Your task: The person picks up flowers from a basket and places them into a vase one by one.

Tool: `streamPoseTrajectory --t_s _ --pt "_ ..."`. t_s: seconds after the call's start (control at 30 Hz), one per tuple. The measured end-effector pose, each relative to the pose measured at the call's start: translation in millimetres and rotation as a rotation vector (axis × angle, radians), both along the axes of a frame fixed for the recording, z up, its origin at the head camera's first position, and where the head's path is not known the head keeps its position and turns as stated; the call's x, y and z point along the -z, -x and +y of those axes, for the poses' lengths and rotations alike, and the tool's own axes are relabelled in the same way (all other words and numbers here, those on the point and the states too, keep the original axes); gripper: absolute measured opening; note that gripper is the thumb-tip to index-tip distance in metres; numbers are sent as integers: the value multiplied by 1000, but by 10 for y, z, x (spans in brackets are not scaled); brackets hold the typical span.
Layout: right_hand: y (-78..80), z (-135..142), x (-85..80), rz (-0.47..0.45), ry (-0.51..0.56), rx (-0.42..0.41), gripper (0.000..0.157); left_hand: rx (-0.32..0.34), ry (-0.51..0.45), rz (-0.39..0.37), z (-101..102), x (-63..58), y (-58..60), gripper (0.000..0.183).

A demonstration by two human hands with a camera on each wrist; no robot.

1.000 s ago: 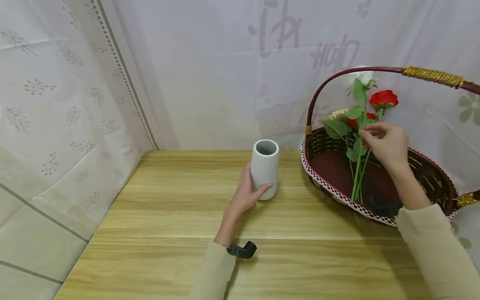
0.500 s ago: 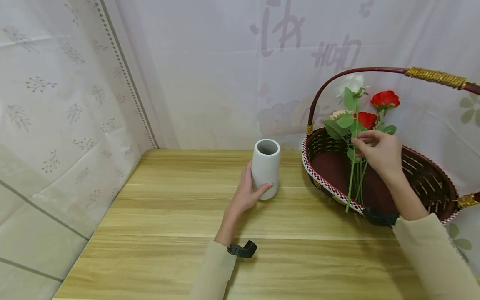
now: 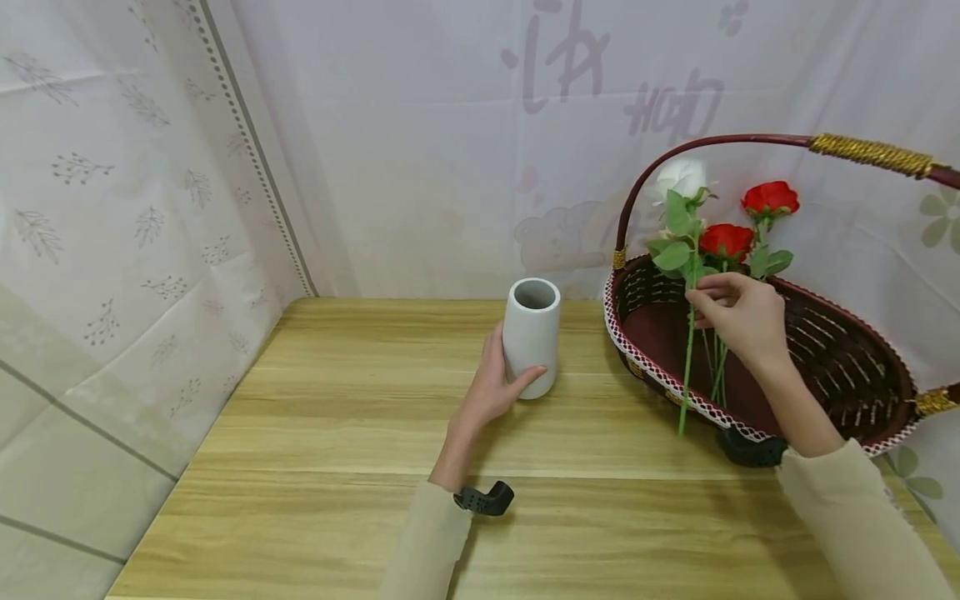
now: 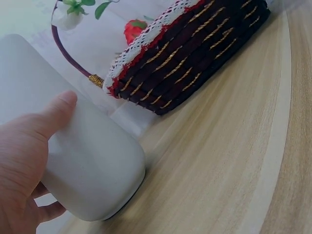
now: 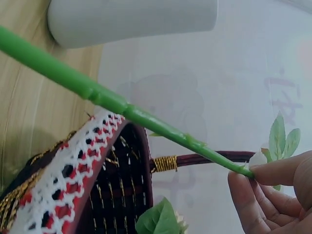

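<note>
A white vase (image 3: 530,342) stands upright on the wooden table, its mouth facing up. My left hand (image 3: 495,379) grips its lower side, thumb across the front; in the left wrist view the thumb lies along the vase (image 4: 97,156). Over the basket's left rim, my right hand (image 3: 742,321) pinches the green stem of a white rose (image 3: 681,179) between thumb and fingertips. The stem's bare lower end (image 5: 63,73) points down past the rim. Behind it, two red roses (image 3: 771,198) and a pale flower, mostly hidden by leaves, lean in the basket.
A dark woven basket (image 3: 847,375) with white-and-red lace trim stands at the table's right. Its tall handle (image 3: 870,152), wrapped in gold cord, arches above the flowers. Printed white curtains (image 3: 405,150) hang behind and to the left of the wooden table (image 3: 337,417).
My right hand has moved left and toward me with the white rose, and the stem's end has come out over the basket's front rim. My left hand and the vase have stayed in place.
</note>
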State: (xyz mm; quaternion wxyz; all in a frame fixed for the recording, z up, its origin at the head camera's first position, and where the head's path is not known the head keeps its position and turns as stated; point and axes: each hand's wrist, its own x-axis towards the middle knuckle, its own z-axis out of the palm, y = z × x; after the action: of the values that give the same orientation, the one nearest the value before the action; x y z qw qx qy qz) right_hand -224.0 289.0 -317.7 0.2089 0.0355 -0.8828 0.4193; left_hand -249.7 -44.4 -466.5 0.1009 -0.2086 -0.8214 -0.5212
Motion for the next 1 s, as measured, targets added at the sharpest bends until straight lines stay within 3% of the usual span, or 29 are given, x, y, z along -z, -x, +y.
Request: streamPoseTrajectory --t_s 0.33,1.0 --pt "-21 -192 -17 40 -26 -55 29 12 -10 -5 -6 -17 -15 93" --pt "114 -493 -139 129 -63 -123 26 26 2 -30 -25 -26 -53 94"
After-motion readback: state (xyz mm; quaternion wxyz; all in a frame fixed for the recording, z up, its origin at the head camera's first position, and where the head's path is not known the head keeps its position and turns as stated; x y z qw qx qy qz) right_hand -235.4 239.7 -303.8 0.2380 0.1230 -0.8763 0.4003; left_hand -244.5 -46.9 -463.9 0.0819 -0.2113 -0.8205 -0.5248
